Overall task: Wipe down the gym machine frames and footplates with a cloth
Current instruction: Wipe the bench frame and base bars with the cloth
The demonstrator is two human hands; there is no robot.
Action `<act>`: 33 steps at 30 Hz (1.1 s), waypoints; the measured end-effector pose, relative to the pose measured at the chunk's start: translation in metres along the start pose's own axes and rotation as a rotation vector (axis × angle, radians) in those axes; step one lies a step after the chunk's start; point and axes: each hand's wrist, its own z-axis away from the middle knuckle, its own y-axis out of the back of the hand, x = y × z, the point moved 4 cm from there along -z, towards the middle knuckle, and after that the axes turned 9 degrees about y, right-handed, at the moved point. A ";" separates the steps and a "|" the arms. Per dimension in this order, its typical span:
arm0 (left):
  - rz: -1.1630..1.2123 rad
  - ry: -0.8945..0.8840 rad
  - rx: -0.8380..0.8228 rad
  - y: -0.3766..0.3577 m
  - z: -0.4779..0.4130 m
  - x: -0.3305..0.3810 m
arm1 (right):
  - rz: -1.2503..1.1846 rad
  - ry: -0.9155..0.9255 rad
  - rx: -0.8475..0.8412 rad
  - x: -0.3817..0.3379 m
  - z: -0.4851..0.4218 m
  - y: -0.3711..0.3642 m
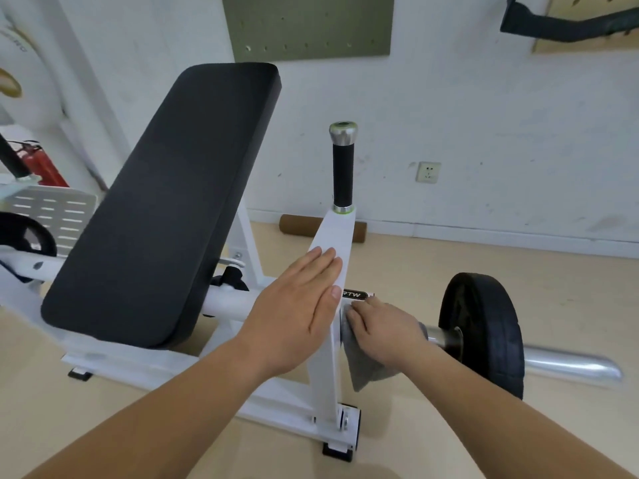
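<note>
Bench pad (pixel 166 209), black, fills the centre left. Just right of it, the left hand (pixel 294 312) lies flat, fingers straight, on the white upright frame (pixel 332 243). Right of that, low centre, the right hand (pixel 383 333) grips a grey cloth (pixel 363 368) against the frame. Farther right, a black weight plate (pixel 484 333) sits on a chrome bar (pixel 570 364).
</note>
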 end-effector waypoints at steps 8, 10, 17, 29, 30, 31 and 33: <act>-0.032 -0.038 0.137 -0.003 -0.003 0.004 | 0.034 0.054 0.024 0.012 0.009 -0.005; -0.031 -0.047 0.137 -0.005 -0.004 0.004 | -0.061 -0.178 -0.058 0.012 -0.008 0.001; -0.032 -0.023 0.133 -0.006 -0.002 0.003 | 0.071 0.061 0.007 -0.002 0.007 -0.019; -0.039 -0.027 0.126 -0.003 -0.002 0.002 | 0.114 -0.039 0.029 -0.011 0.002 -0.019; -0.039 -0.028 0.127 -0.004 -0.002 0.002 | 0.121 0.006 0.042 -0.010 0.013 -0.022; -0.039 -0.031 0.132 -0.004 -0.002 0.002 | 0.130 0.071 0.093 -0.009 0.020 -0.023; -0.048 -0.041 0.151 -0.005 -0.003 0.003 | 0.115 0.165 0.144 -0.004 0.022 -0.022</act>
